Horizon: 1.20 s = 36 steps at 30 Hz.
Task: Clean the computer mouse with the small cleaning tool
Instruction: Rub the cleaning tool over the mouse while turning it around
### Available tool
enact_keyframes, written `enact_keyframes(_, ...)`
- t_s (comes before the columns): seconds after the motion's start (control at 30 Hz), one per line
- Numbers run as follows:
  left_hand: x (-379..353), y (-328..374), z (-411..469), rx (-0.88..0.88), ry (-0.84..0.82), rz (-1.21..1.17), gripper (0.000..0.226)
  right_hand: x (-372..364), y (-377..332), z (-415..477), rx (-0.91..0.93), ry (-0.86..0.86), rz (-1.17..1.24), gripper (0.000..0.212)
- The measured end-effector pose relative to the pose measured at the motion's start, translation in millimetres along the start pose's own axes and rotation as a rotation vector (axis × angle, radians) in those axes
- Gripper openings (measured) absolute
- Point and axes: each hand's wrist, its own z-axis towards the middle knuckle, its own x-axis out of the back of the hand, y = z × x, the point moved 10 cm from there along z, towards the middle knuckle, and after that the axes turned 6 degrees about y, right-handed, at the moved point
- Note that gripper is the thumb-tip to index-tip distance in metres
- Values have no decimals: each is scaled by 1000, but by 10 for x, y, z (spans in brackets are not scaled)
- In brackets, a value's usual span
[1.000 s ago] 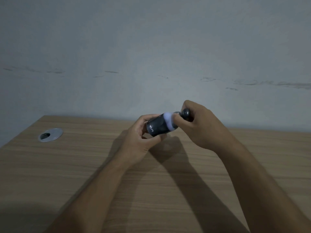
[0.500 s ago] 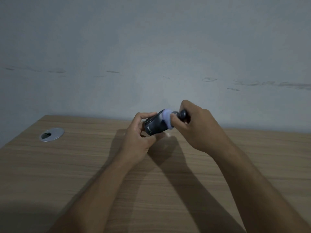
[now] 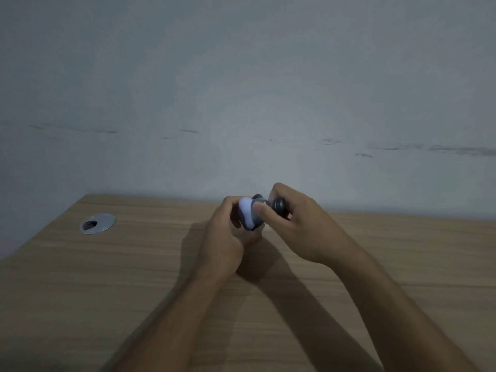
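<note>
Both hands meet above the far part of the wooden desk (image 3: 134, 277). My left hand (image 3: 228, 237) is closed around a black computer mouse (image 3: 256, 224), which it mostly hides; only a dark edge shows below the white pad. My right hand (image 3: 298, 224) grips the small cleaning tool (image 3: 279, 206) by its round dark handle. The tool's white pad (image 3: 246, 214) presses against the mouse between the two thumbs.
A round silver cable grommet (image 3: 98, 223) sits in the desk at the far left. A pale grey wall rises right behind the desk's back edge. The desk's left edge slants toward me at the left.
My left hand has turned the mouse, so its black body with the logo no longer shows. The white pad has slid left across it and now faces me.
</note>
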Motion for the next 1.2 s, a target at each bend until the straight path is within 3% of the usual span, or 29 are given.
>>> enact_keyframes(0.07,15,29,-24,-27,0,16,55,-2,-66,-37,15,-51,-34,38)
enact_keyframes(0.2,-26,6,-49,-7,2,62,61,216,-27,-24,-14,90,-74,40)
enact_keyframes(0.37,-12,28,-59,-11,4,107,63,258,-106,-112,17,-11,-114,37)
enact_keyframes(0.5,-18,105,-49,-47,8,238,68,336,-125,-121,33,87,-173,37)
enact_keyframes(0.67,-80,194,-68,-98,-26,283,76,219,-99,-182,25,-98,-269,36)
enact_keyframes(0.73,-98,211,-62,-131,-20,285,77,229,-97,-177,21,-91,-252,36)
enact_keyframes(0.83,-151,238,-80,-150,-31,270,73,235,-110,-159,26,-28,-214,35)
enact_keyframes(0.97,-141,147,-71,-120,-29,217,65,40,-55,-225,17,-203,-276,35)
enact_keyframes(1.1,-77,162,-69,-104,14,151,53,317,-148,-116,68,85,-174,36)
enact_keyframes(1.2,-61,186,-81,-112,20,112,48,301,-98,-125,61,-35,-209,36)
